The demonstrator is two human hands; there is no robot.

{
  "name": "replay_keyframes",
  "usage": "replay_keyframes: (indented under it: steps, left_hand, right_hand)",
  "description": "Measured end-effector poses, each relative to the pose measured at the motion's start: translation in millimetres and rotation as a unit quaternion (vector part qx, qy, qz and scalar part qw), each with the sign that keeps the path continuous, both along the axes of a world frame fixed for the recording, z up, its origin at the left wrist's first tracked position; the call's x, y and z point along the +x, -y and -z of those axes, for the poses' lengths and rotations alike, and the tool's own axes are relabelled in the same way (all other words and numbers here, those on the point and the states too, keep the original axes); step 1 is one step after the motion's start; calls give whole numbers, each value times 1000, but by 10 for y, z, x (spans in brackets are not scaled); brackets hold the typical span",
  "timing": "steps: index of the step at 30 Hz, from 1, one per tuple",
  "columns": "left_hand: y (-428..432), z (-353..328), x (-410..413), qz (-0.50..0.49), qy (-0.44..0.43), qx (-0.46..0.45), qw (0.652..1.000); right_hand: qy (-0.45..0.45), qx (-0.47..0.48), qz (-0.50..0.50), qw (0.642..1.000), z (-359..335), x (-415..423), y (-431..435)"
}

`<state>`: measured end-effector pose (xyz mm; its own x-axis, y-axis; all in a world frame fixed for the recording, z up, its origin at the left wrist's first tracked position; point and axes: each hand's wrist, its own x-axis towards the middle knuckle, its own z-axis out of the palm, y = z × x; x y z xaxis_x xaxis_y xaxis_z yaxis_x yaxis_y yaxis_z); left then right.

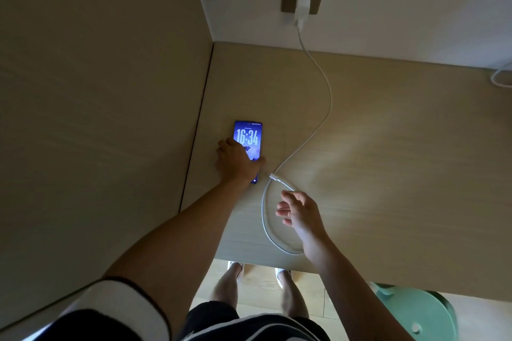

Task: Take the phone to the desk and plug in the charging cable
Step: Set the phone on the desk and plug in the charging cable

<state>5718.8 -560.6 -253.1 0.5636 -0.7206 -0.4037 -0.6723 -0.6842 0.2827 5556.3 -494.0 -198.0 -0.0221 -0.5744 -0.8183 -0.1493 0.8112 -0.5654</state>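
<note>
The phone (248, 135) lies flat on the wooden desk (388, 147) near its left edge, screen lit and showing 16:34. My left hand (235, 162) rests on the phone's lower half, fingers around its sides. A white charging cable (318, 124) runs from a white adapter (302, 1) in the wall socket, loops on the desk, and ends in a loose plug (274, 176) just right of the phone's bottom. My right hand (297, 209) hovers open just below that plug, fingers spread, not touching it.
A tall wooden panel (97, 91) stands against the desk's left edge. Another white cable (501, 77) shows at the far right. A green stool (418, 313) sits under the desk's front right. My legs and shoes are on the wooden floor below.
</note>
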Motion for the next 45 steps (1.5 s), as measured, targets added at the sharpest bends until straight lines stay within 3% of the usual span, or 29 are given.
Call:
replay_keyframes:
  steps: [4, 8, 12, 16, 22, 25, 32, 40, 45]
  left_hand:
    - [-207, 1, 127, -69, -58, -51, 995]
    - [-500, 29, 283, -93, -116, -96, 984]
    - [-711, 51, 386, -78, -137, -127, 979]
    - [-793, 75, 460, -83, -141, -118, 979]
    - [-752, 83, 491, -96, -165, -115, 975]
    - [-678, 83, 492, -99, -171, -111, 974]
    - [-370, 55, 518, -92, -170, -115, 974]
    - [-68, 138, 325, -12, -150, -69, 986]
    - [-136, 167, 168, 29, -93, -29, 995]
  right_hand:
    - [-130, -125, -108, 978, 118, 109, 28]
    - [-247, -253, -266, 897, 326, 234, 78]
    - [-350, -291, -341, 823, 490, 304, 164]
    - [-389, -304, -351, 795, 586, 225, 220]
    - [-314, -326, -326, 830, 479, 225, 140]
    - [-294, -340, -348, 823, 385, 277, -41]
    - [-278, -277, -380, 837, 428, 479, -240]
    - [-303, -203, -275, 890, 598, 786, -366]
    - [-308, -194, -212, 907, 695, 867, -421]
